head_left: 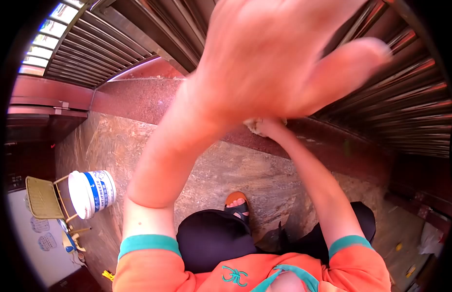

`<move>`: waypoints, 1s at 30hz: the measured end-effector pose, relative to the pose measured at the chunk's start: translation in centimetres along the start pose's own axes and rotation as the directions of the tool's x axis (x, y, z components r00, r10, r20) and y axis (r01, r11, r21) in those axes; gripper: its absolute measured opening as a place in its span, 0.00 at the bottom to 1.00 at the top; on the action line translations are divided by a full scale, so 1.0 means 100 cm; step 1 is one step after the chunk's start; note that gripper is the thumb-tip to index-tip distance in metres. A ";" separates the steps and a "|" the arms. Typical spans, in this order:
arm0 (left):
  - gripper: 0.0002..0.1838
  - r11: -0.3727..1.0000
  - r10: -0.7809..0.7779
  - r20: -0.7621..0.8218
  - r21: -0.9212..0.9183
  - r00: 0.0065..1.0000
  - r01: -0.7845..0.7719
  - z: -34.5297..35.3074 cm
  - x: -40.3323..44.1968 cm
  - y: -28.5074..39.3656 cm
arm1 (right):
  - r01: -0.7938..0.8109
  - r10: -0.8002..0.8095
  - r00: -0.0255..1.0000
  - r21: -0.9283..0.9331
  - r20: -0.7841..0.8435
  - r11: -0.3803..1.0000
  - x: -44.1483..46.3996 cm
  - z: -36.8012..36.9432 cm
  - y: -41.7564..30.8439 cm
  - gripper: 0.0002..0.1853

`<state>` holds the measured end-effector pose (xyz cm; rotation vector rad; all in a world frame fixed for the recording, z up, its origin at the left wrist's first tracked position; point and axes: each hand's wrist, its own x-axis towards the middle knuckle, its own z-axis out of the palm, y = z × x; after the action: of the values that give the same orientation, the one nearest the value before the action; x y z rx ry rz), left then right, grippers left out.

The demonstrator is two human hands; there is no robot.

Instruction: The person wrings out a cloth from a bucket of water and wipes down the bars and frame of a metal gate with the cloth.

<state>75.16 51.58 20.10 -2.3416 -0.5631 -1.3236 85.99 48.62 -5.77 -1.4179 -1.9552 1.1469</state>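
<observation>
My left hand (274, 58) is raised close to the camera, large and blurred, with its thumb stretched out to the right and its other fingers cut off by the top edge. Lower and farther away, my right hand (271, 127) rests at the dark red ledge (323, 141) below the metal bars. A crumpled pale cloth (255, 126) shows at its side, under or in the fingers. My left hand and wrist partly cover the right hand, so its fingers are mostly hidden.
Dark metal bars (391, 97) rise beyond the ledge. On the marbled floor (235, 165) at the left are a white bucket with a blue band (92, 192) and a small chair (43, 197). My sandalled foot (237, 204) is below. A white bag (430, 238) lies far right.
</observation>
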 end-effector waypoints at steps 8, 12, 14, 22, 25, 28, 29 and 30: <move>0.20 -0.800 -0.598 0.702 -0.550 -0.387 0.238 0.023 -0.216 0.123 | 0.261 -0.169 0.901 -0.188 0.400 0.947 -0.036 -0.036 -0.091 0.18; 0.23 -0.589 -0.788 0.586 -0.807 -0.190 -0.047 0.054 -0.217 0.127 | 0.463 -0.294 0.834 -0.302 0.467 0.833 -0.063 -0.066 -0.105 0.16; 0.23 -0.517 -0.837 0.539 -0.836 -0.099 -0.183 0.055 -0.213 0.107 | 0.511 -0.447 0.856 -0.295 0.262 0.807 -0.067 -0.103 -0.110 0.16; 0.27 -0.006 -0.958 0.127 -0.904 0.255 0.428 0.002 -0.123 0.043 | 0.220 -0.431 0.660 -0.390 -0.616 0.894 -0.073 -0.256 -0.078 0.17; 0.17 0.620 -0.769 -0.207 -0.474 0.605 0.625 0.005 -0.078 0.019 | 0.254 -0.389 0.580 -0.294 -0.716 0.921 -0.065 -0.256 -0.081 0.18; 0.16 0.823 -0.499 -0.490 -0.010 0.715 0.568 0.010 -0.031 -0.008 | 0.309 -0.369 0.559 -0.227 -0.742 0.924 -0.063 -0.250 -0.082 0.19; 0.14 0.832 -0.357 -0.631 0.120 0.688 0.542 0.014 -0.011 -0.013 | 0.346 -0.329 0.572 -0.143 -0.752 0.927 -0.064 -0.251 -0.090 0.20; 0.19 0.753 -0.290 -0.626 0.318 0.724 0.577 0.015 -0.005 -0.013 | 0.382 -0.292 0.584 -0.061 -0.758 0.922 -0.063 -0.253 -0.097 0.20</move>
<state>75.31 53.33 19.13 -1.3468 -1.1709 -1.7091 102.30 50.62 16.70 -1.1177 -1.4117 0.3490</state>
